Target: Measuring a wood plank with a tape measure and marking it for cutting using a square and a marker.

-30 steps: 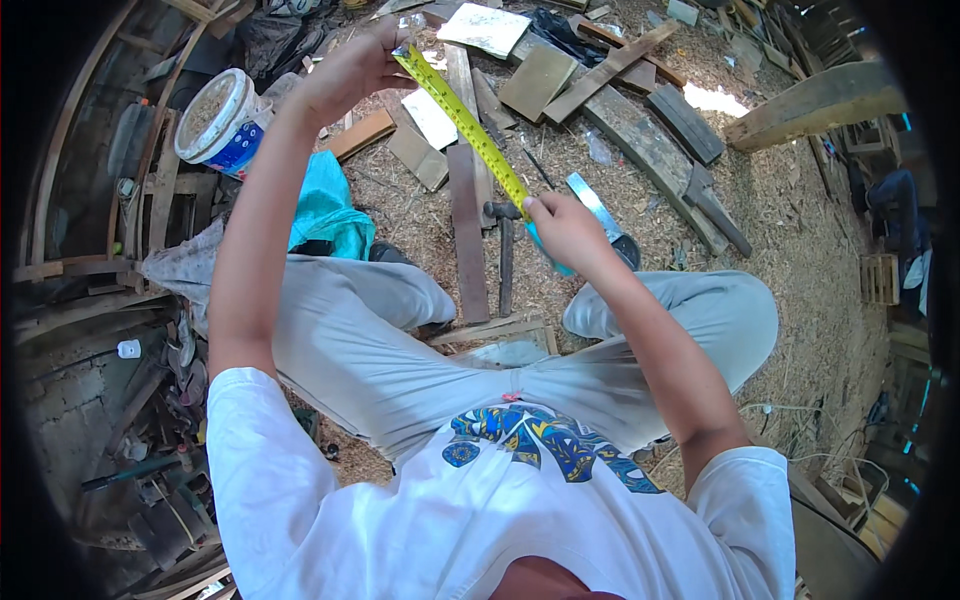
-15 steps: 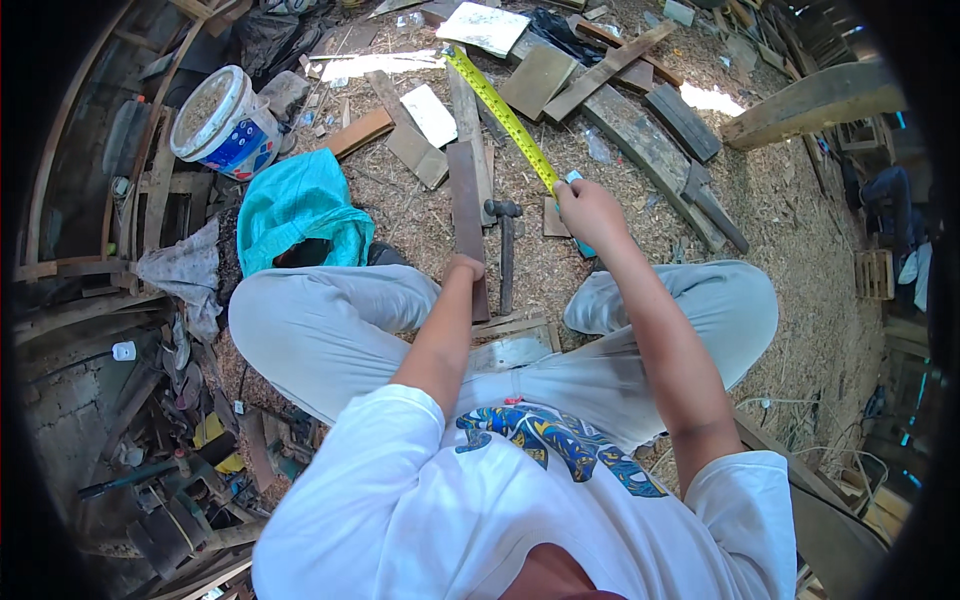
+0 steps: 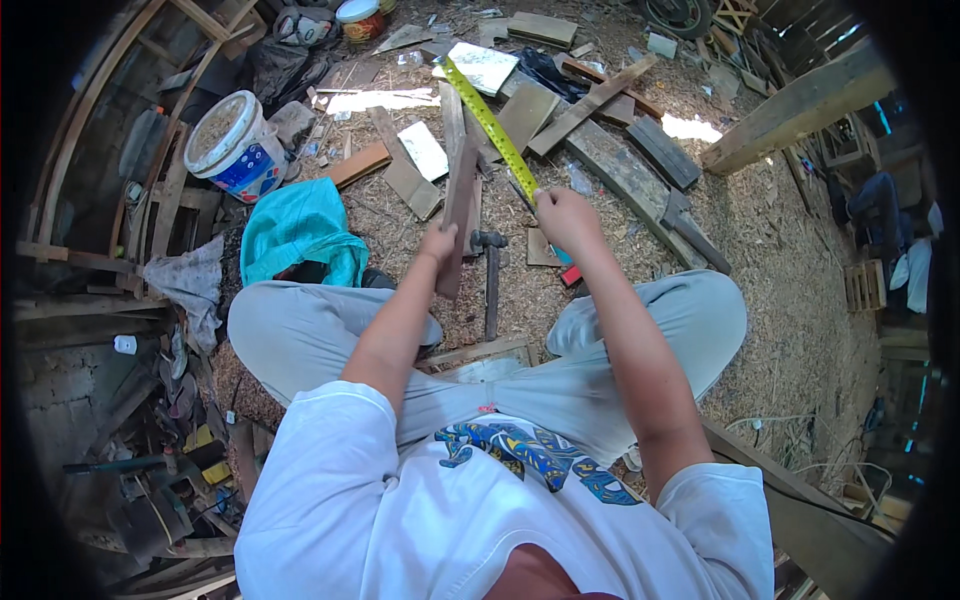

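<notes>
My left hand (image 3: 438, 240) grips a narrow dark brown board (image 3: 455, 210), raised at a slant between my knees. My right hand (image 3: 565, 220) is closed on a yellow tape measure (image 3: 490, 125), whose extended blade runs up and leftward above the scattered boards. A thin dark stick (image 3: 520, 190) shows beside the blade at that hand. Part of a teal object (image 3: 560, 254) and a red one (image 3: 571, 275) show just below my right hand, partly hidden. A hammer (image 3: 491, 290) lies on the wood shavings right of the held board.
A white bucket (image 3: 225, 145) and teal sack (image 3: 295, 230) sit at left. Offcuts (image 3: 420, 195), long planks (image 3: 620, 185) and a white board (image 3: 480, 68) lie ahead. A timber beam (image 3: 780, 115) crosses at upper right; wooden frames and clutter line both sides.
My left hand let go of the tape's end, came down to the brown board and lifted it. My right hand first went up and right with the tape, then shifted slightly left.
</notes>
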Motion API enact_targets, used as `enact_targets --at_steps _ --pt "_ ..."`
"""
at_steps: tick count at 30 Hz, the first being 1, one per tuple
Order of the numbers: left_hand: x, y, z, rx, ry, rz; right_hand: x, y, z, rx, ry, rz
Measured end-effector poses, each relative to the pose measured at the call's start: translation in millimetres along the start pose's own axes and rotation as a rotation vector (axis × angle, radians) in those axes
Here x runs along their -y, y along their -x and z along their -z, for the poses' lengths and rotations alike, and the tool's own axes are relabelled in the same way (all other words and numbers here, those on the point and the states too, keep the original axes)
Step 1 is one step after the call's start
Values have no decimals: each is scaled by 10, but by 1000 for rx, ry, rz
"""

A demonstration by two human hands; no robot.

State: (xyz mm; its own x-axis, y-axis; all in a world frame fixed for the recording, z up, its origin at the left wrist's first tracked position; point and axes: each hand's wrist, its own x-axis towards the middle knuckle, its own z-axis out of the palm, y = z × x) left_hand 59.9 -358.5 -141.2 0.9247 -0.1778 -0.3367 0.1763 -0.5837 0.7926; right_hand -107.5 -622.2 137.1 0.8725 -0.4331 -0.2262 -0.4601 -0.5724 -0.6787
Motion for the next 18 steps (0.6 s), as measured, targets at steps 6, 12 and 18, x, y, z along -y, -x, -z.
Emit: enact_targets --at_steps 6,12,18 --pt "-1489 -4 259 696 555 484 -465 -40 180 -35 0 -97" --pt "-2489 584 1027 787 908 489 -446 145 530 5 10 -57" --pt "-2954 1394 1551 909 1087 190 -351 324 944 223 -60 29"
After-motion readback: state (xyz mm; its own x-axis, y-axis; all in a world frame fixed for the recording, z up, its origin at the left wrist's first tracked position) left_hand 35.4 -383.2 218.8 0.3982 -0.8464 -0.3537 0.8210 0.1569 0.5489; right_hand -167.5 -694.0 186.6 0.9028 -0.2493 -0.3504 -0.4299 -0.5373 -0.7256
